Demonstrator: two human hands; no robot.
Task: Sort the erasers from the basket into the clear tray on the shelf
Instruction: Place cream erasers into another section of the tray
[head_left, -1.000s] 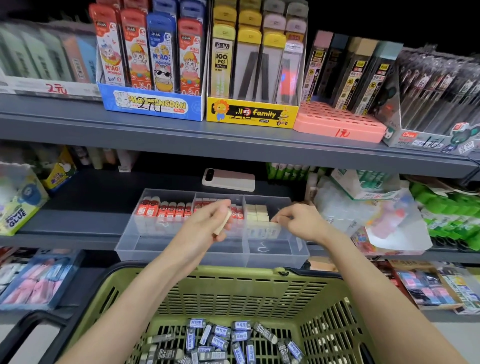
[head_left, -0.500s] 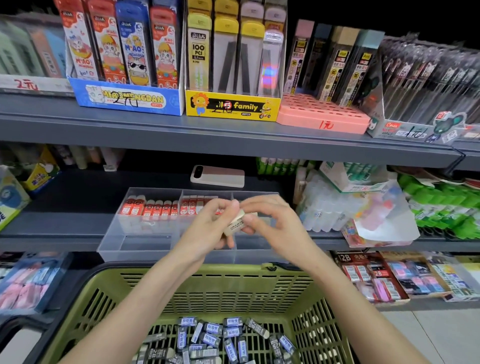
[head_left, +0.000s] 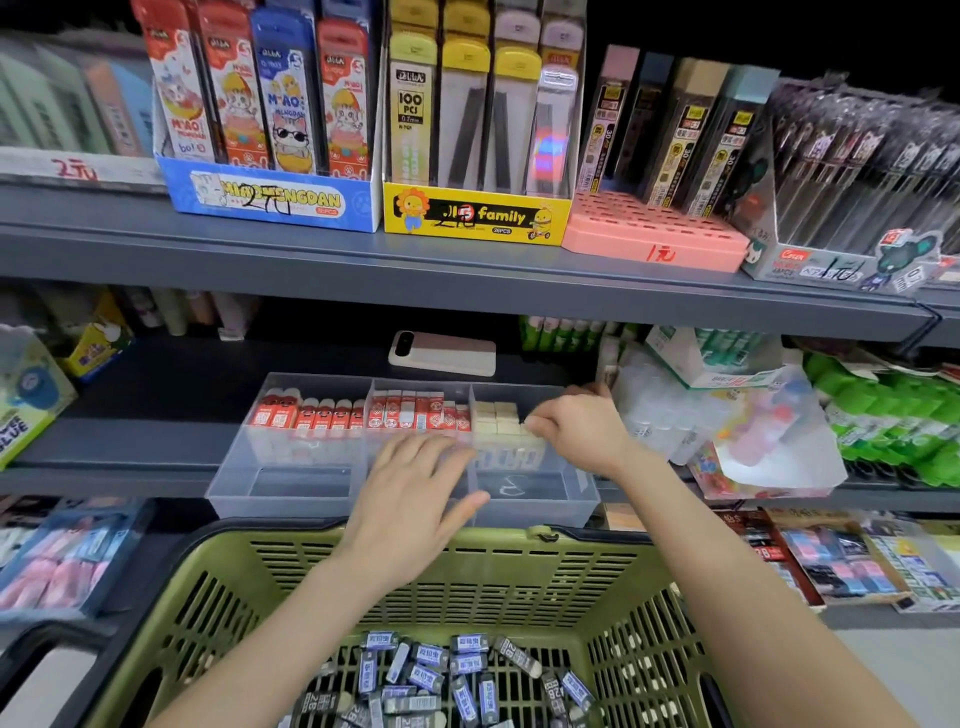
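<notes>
A clear three-compartment tray (head_left: 283, 501) stands on the middle shelf. Its left and middle compartments hold red-sleeved erasers (head_left: 317, 415), and the right one holds rows of beige erasers (head_left: 496, 418). My right hand (head_left: 579, 434) reaches into the right compartment. Its curled fingertips pinch a beige eraser against the end of a row. My left hand (head_left: 415, 493) hovers open with spread fingers over the front of the middle compartment, holding nothing. Below, a green basket (head_left: 519, 543) contains several grey and blue-sleeved erasers (head_left: 431, 670).
A phone (head_left: 441, 352) lies on the shelf behind the tray. Bagged glue sticks (head_left: 748, 431) crowd the tray's right side, and a glue box (head_left: 26, 395) stands far left. The upper shelf (head_left: 467, 280) overhangs with boxes of pencil leads.
The beige eraser passed from my left hand to my right. The right hand then carried it into the tray's right compartment. My left hand opened and dropped toward the tray's front.
</notes>
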